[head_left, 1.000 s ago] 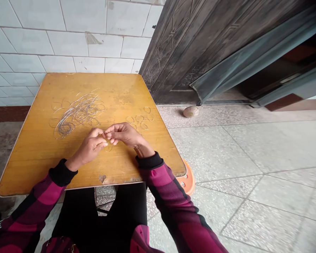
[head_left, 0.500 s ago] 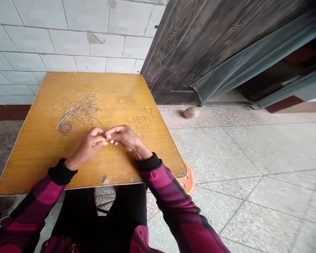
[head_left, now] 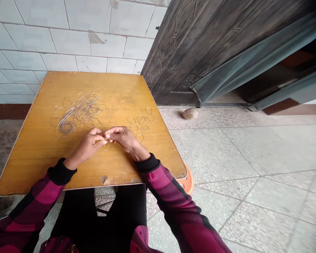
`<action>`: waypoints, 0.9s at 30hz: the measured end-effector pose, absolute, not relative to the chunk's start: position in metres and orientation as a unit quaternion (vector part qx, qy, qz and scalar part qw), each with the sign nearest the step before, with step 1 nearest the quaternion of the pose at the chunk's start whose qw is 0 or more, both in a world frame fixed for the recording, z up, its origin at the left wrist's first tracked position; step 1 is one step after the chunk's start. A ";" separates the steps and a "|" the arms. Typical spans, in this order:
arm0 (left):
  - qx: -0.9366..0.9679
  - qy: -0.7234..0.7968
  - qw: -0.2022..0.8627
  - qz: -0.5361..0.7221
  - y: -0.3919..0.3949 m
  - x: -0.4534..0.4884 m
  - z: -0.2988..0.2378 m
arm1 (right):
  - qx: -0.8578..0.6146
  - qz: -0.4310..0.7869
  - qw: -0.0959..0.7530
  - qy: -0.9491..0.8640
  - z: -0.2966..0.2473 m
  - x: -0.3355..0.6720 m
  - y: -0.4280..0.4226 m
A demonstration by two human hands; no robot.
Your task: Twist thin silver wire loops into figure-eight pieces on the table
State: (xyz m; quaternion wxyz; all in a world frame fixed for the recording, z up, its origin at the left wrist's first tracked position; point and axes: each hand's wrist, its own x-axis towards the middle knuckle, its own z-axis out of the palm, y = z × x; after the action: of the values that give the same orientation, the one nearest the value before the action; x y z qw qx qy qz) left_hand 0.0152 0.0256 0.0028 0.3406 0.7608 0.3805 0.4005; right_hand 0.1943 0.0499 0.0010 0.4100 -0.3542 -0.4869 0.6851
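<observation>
Near the middle of the wooden table (head_left: 121,172), my left hand (head_left: 91,144) and my right hand (head_left: 123,138) meet fingertip to fingertip. Both pinch a thin wire (head_left: 107,149), whose loop shows just below the fingers; the fingers cover the rest of it. Beyond my left hand lies a tangled pile of thin silvery wires (head_left: 79,112), some straight and some coiled. Several wire rings (head_left: 140,120) lie apart from the pile, beyond and right of my right hand.
A white tiled wall (head_left: 68,42) borders the table's far edge. On the right stand a dark carved wooden door (head_left: 179,52) and a grey-green curtain (head_left: 226,77). A ball (head_left: 190,113) rests on the floor, and an orange stool (head_left: 188,181) sticks out under the table's right corner.
My right hand has shifted very slightly, uncovering a bit more of the rings beside it. Both hands keep their pinch on the wire.
</observation>
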 end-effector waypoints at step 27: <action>0.752 0.409 0.370 0.360 0.026 0.010 0.009 | -0.205 0.255 0.332 -0.885 0.017 0.213 0.054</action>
State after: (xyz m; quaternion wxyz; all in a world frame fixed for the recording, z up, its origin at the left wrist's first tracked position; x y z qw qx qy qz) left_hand 0.0097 0.0263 0.0092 0.3697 0.7524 0.4090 0.3605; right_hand 0.2133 0.0537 0.0166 0.3317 -0.2048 -0.8847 0.2555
